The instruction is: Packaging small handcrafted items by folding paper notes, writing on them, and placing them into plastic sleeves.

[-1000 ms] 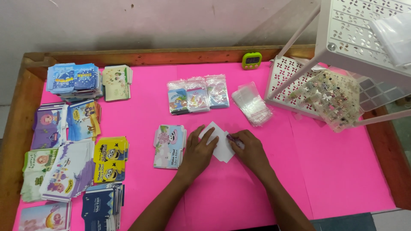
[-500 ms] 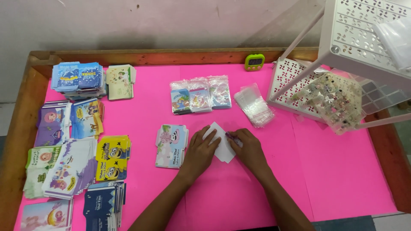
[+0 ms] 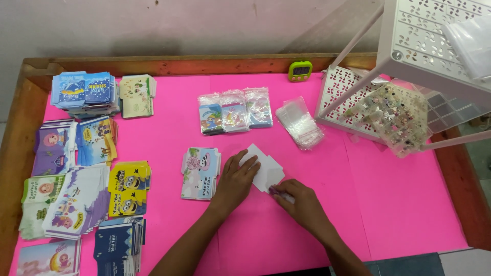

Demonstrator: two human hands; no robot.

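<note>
While the left hand [image 3: 236, 180] stays pressed flat on the white card [image 3: 266, 168] mid-desk, the right hand [image 3: 300, 200] has kept its pinch on the card's lower corner, so little has shifted

You have stacks of printed cards [image 3: 84, 94] along the table's left edge, a green timer [image 3: 299, 70] at the far edge, a white rack [image 3: 409, 76] at the far right corner

hands on white paper, pink table

left hand [image 3: 236, 179] flat on the white paper card [image 3: 266, 168]; right hand [image 3: 302, 202] pinches its lower corner.
</note>
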